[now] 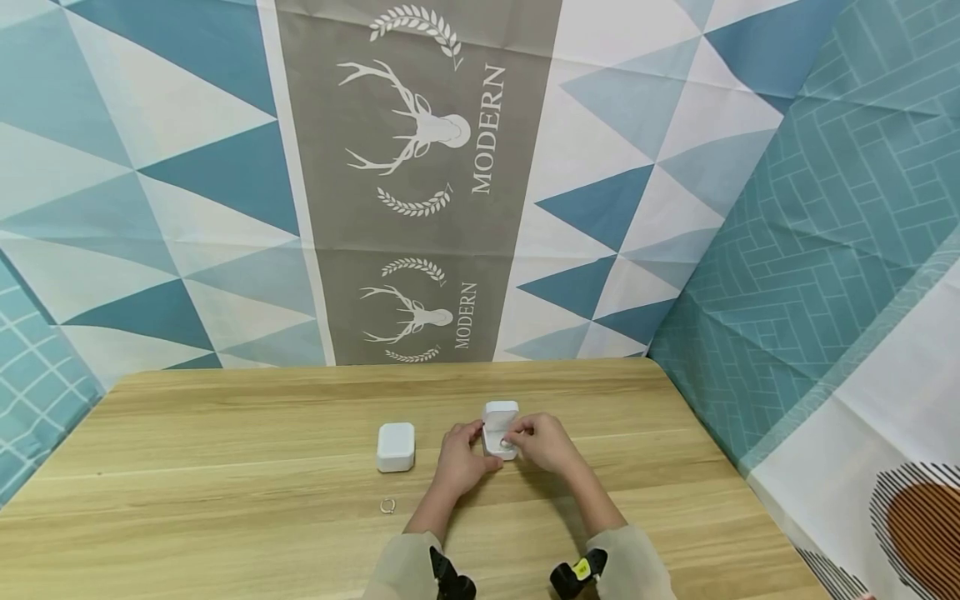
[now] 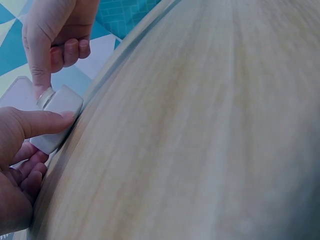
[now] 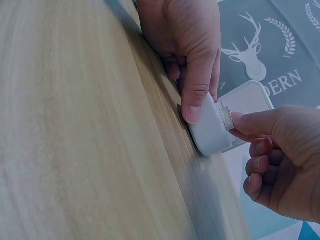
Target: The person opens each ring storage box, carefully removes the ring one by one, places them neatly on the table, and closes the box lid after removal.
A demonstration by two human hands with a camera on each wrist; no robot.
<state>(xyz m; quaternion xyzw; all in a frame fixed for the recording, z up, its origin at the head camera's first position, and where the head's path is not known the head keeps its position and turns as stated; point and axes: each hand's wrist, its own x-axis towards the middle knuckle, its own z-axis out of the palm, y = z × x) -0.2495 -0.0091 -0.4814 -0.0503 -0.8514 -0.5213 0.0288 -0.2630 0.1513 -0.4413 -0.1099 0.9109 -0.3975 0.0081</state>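
Observation:
A white ring box [image 1: 501, 409] stands on the wooden table with its lid raised. My left hand [image 1: 458, 460] grips the box from the left, the thumb lying along its front in the left wrist view. Over the box's opening, my right hand [image 1: 546, 442] pinches a silver-coloured ring [image 3: 227, 119] between thumb and index finger. The ring's upper part shows above the base; its lower edge is hidden, so how deep it sits I cannot tell. The other right fingers are curled in the right wrist view.
A second white box [image 1: 395, 447], lid down, stands left of my left hand. Nearer to me lies another ring [image 1: 387, 506] on the wooden table [image 1: 225, 483]. Patterned cloth [image 1: 405, 208] hangs behind the far table edge, and more cloth [image 1: 840, 275] hangs on the right.

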